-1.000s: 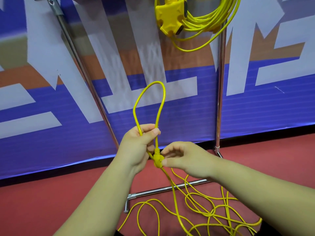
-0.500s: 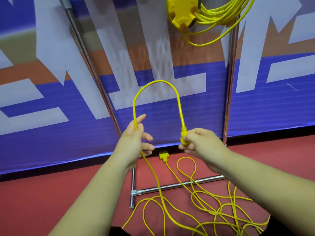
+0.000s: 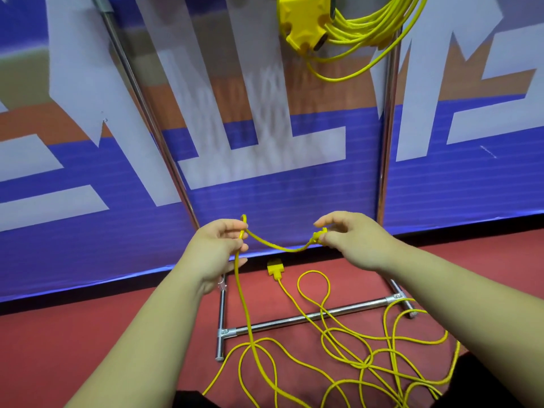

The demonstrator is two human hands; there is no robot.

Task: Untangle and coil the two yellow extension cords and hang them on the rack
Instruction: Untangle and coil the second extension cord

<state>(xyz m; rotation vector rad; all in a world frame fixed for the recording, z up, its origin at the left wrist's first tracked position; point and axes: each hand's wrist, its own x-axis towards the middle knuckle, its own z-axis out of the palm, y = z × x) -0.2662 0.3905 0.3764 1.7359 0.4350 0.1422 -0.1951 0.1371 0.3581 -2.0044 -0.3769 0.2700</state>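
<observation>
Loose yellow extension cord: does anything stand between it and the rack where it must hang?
Nothing visible blocks the way up. The loose yellow extension cord lies tangled across the chrome rack's floor bar, its end held by left hand and right hand.

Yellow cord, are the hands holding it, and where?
Both hold the loose yellow cord: the left hand pinches it a short way along, and the right hand pinches its plug end.

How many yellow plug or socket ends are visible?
3: yellow socket block hanging above, yellow plug on red floor, third plug pinched in right hand; others may be hidden.
</observation>
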